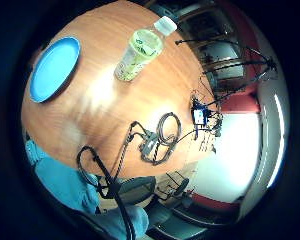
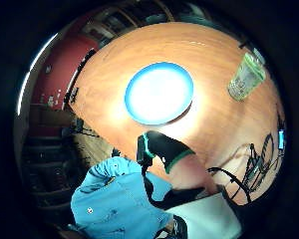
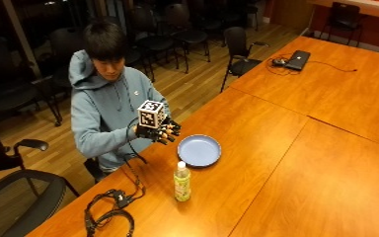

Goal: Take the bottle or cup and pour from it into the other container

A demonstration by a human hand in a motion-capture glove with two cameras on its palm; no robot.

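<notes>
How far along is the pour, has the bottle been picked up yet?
Nothing looks done yet. The bottle stands upright and capped on the table, untouched, apart from the blue plate. The gloved right hand is raised near the person's chest, holding nothing. Grasping, uncapping and pouring all remain.

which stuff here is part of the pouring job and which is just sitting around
Part of the job:
green bottle, upright, white cap on
blue plate, beside it on the table
gloved right hand, raised above the table edge, holding nothing

Just lying about:
laptop on the far table
office chairs
</notes>
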